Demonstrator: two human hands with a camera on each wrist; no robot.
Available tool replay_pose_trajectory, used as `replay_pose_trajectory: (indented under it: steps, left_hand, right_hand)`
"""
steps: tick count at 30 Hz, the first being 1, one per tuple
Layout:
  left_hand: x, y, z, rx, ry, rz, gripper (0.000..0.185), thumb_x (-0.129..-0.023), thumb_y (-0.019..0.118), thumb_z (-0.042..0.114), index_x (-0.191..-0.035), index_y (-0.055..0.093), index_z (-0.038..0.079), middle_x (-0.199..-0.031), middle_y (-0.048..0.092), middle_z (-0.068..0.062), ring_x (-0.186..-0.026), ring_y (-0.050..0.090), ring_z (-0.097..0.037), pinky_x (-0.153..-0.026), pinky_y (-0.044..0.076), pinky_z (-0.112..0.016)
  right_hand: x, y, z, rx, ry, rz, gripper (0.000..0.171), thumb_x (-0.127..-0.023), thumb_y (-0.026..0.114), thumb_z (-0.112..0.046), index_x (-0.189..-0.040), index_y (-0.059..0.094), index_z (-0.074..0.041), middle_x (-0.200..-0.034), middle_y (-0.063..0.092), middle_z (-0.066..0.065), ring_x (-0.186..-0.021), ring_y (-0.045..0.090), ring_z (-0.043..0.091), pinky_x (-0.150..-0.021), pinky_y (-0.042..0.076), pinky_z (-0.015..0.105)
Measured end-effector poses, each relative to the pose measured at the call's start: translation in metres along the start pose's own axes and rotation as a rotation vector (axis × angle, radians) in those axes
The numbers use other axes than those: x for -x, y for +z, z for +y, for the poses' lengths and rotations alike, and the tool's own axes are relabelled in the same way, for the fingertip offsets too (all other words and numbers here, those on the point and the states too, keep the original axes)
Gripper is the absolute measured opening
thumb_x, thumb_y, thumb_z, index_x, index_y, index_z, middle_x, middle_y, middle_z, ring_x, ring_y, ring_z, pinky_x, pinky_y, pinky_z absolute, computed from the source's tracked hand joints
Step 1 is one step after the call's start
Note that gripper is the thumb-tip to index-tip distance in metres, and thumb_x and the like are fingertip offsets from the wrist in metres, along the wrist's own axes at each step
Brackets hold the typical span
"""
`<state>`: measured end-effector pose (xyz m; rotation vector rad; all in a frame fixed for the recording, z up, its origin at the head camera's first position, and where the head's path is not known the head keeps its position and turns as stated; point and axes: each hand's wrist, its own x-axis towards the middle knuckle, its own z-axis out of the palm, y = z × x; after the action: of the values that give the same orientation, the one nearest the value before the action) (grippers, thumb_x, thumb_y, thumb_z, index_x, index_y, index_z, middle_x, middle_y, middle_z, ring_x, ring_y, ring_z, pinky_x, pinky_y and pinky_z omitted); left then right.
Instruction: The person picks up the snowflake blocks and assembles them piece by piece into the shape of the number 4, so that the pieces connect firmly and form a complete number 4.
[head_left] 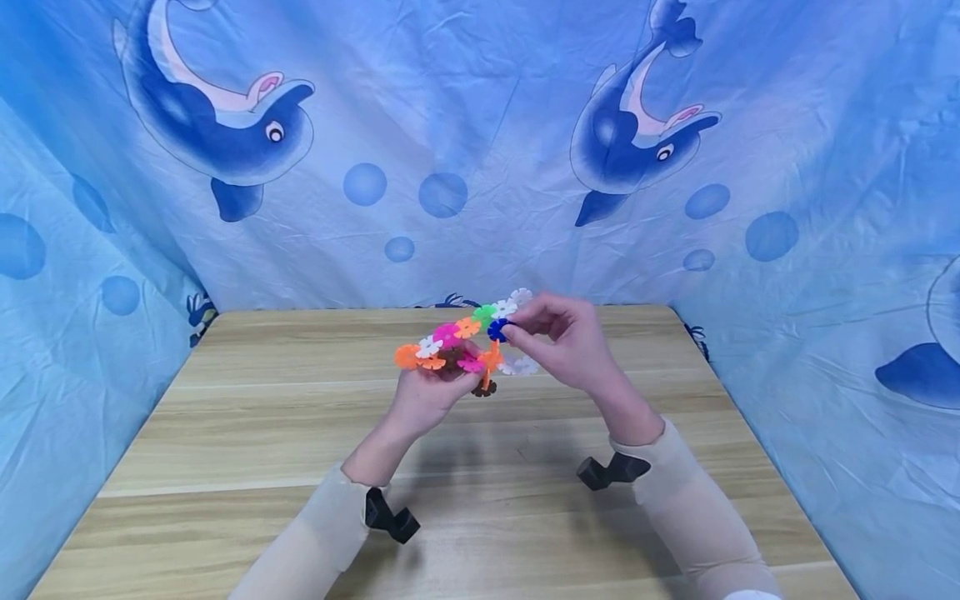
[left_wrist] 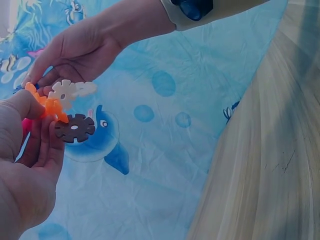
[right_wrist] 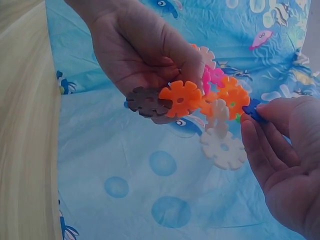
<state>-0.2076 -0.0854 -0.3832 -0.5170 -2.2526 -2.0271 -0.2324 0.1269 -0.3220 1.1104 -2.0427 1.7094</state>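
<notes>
My left hand (head_left: 431, 398) holds a chain of linked snowflake discs above the table, with thumb and fingers around its lower part. In the head view a pink disc (head_left: 447, 335), a green disc (head_left: 484, 316) and several orange and white ones run along it. A brown disc (left_wrist: 75, 128) sticks out beside the left fingertips, next to orange discs (right_wrist: 180, 98). Between thumb and fingers my right hand (head_left: 564, 340) pinches a blue disc (right_wrist: 255, 110), right at the orange and green part of the chain. White discs (right_wrist: 223, 148) hang from the near side.
Below the hands lies a wood-grain table (head_left: 225, 433). A blue curtain (head_left: 495, 100) printed with dolphins and bubbles rises behind the table and along both sides. Black wrist mounts (head_left: 392, 515) sit on both sleeves.
</notes>
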Motion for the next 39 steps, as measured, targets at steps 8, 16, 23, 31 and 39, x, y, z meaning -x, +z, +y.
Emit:
replay_pose_trajectory:
  steps: [8,16,23,31,39]
  left_hand:
    - [0.002,0.004,0.002,0.024,0.044,-0.017,0.027,-0.087,0.073,0.007,-0.112,0.063,0.009,-0.105,0.069,-0.013,-0.087,0.068,-0.016,-0.08,0.061,-0.022]
    - [-0.002,0.009,0.006,0.198,0.085,0.089,0.018,-0.086,0.072,0.002,-0.101,0.064,0.007,-0.092,0.069,0.004,-0.079,0.066,-0.01,-0.072,0.059,-0.02]
    - [-0.002,0.008,0.002,0.519,0.155,-0.002,0.035,-0.087,0.065,-0.009,-0.109,0.063,0.018,-0.099,0.069,0.008,-0.09,0.069,-0.008,-0.083,0.06,-0.02]
    - [0.001,-0.026,-0.009,0.493,0.134,-0.063,0.031,-0.096,0.053,0.002,-0.125,0.061,0.008,-0.111,0.07,0.003,-0.1,0.069,-0.01,-0.088,0.06,-0.024]
    - [-0.005,-0.033,0.0,0.078,-0.16,0.07,0.035,-0.096,0.067,0.023,-0.128,0.065,0.007,-0.108,0.072,0.005,-0.096,0.069,-0.008,-0.086,0.06,-0.019]
  right_hand:
    - [0.004,-0.002,-0.001,0.045,0.0,-0.017,0.011,-0.081,0.076,0.007,-0.089,0.071,0.001,-0.084,0.071,0.019,-0.073,0.073,0.015,-0.067,0.063,0.03]
    - [0.011,0.001,0.002,0.212,-0.255,0.032,0.044,-0.077,0.08,0.001,-0.119,0.066,0.003,-0.09,0.076,0.013,-0.083,0.074,0.012,-0.077,0.063,0.026]
    - [0.019,0.002,0.007,0.488,-0.403,-0.017,0.016,-0.081,0.077,-0.006,-0.096,0.074,-0.01,-0.095,0.075,0.003,-0.09,0.071,0.014,-0.085,0.059,0.021]
    - [0.026,-0.008,0.017,0.49,-0.32,-0.056,0.012,-0.083,0.075,-0.001,-0.09,0.074,-0.011,-0.093,0.075,0.002,-0.087,0.071,0.012,-0.083,0.057,0.016]
    - [0.038,-0.015,0.031,0.48,-0.187,-0.048,0.005,-0.084,0.078,-0.011,-0.088,0.075,-0.012,-0.094,0.076,0.001,-0.088,0.072,0.012,-0.081,0.059,0.017]
